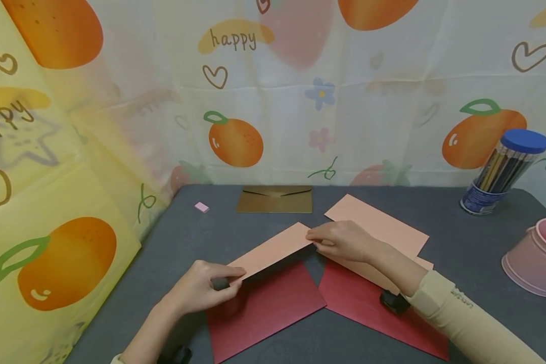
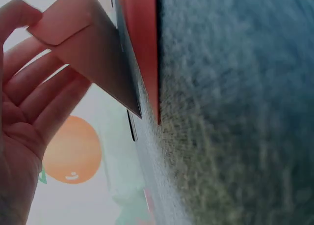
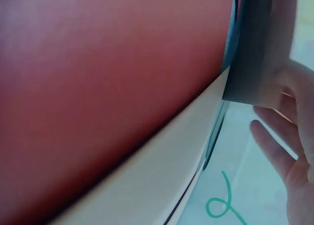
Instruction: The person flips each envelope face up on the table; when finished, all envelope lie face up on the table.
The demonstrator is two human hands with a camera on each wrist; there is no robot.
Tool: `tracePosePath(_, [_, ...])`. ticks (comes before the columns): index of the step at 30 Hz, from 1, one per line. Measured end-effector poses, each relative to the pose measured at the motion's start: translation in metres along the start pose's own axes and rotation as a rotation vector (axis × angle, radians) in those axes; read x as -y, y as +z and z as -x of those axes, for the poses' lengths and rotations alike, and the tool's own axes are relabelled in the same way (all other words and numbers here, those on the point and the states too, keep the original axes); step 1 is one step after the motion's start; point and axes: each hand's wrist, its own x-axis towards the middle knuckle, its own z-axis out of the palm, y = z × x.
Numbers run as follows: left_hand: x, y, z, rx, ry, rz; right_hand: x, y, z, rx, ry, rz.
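While the left hand (image 1: 202,284) pinches an envelope (image 1: 273,248), the right (image 1: 346,240) does too.

A small pink block (image 1: 202,207), a tub of pencils (image 1: 505,169) and a pink pail (image 1: 525,265) are on the dark table (image 1: 464,242), with a fruit cloth (image 1: 277,106) behind.

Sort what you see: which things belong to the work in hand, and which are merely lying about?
In the job: peach envelope, held by left hand and right hand; probably the loose peach pieces and red pieces.

Lying about, apparently: gold envelope; small pink block; pencil tub; pink bucket.
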Motion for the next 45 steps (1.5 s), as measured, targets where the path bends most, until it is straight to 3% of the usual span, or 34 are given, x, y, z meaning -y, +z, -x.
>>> tracePosePath(6, [0.004,-0.004,0.000,-0.074,-0.019,0.019,0.001,0.000,-0.001,-0.159,0.018,0.024])
tracePosePath(15, [0.006,-0.007,-0.003,-0.176,-0.070,-0.123,0.008,-0.004,-0.002,-0.293,0.090,0.005])
tracePosePath(19, [0.007,-0.006,-0.007,-0.234,-0.089,-0.100,0.010,-0.006,-0.001,-0.315,0.122,-0.053])
tracePosePath(28, [0.012,-0.004,-0.011,-0.328,-0.152,0.032,0.016,-0.013,-0.002,-0.266,0.290,-0.335])
tracePosePath(37, [0.017,-0.006,-0.008,-0.269,-0.328,0.082,0.010,-0.010,-0.002,-0.223,0.410,-0.441])
tracePosePath(42, [0.019,-0.007,-0.007,-0.161,-0.439,0.100,0.006,-0.008,0.000,-0.141,0.446,-0.442])
tracePosePath(45, [0.022,-0.008,-0.006,-0.081,-0.471,0.092,0.003,-0.007,0.001,-0.077,0.490,-0.438])
